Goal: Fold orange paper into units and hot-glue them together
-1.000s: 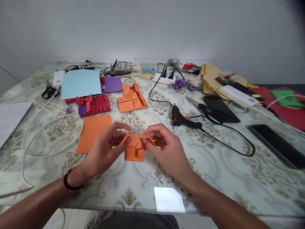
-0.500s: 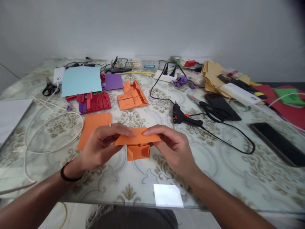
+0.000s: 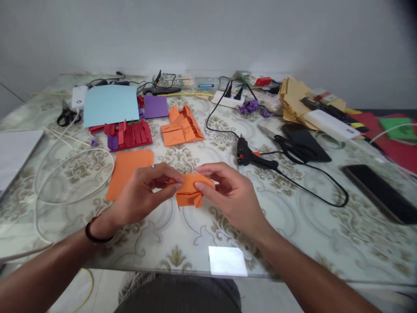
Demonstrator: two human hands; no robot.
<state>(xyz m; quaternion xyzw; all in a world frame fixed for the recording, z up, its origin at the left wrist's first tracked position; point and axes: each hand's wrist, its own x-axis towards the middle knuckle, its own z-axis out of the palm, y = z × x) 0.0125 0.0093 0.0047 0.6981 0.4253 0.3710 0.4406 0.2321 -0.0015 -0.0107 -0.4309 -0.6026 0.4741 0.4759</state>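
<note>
Between my two hands is a folded piece of orange paper, held just above the table near its front middle. My left hand pinches its left end between thumb and fingertips. On the right end, my right hand presses with the thumb in front and the fingers behind. A creased lower flap hangs below the thumbs. Just left of my left hand lies a flat stack of orange paper. Beyond the hands rest folded orange pieces.
A black hot glue gun lies to the right with its cord looping forward. Past it are scissors and a phone. Folded red paper pieces, a light blue sheet and a white cable occupy the left side.
The orange paper's wide upper part has been bent over at its ends, and the lower flap shows less. My left hand has shifted right, closing its thumb and fingertips at the left end.
</note>
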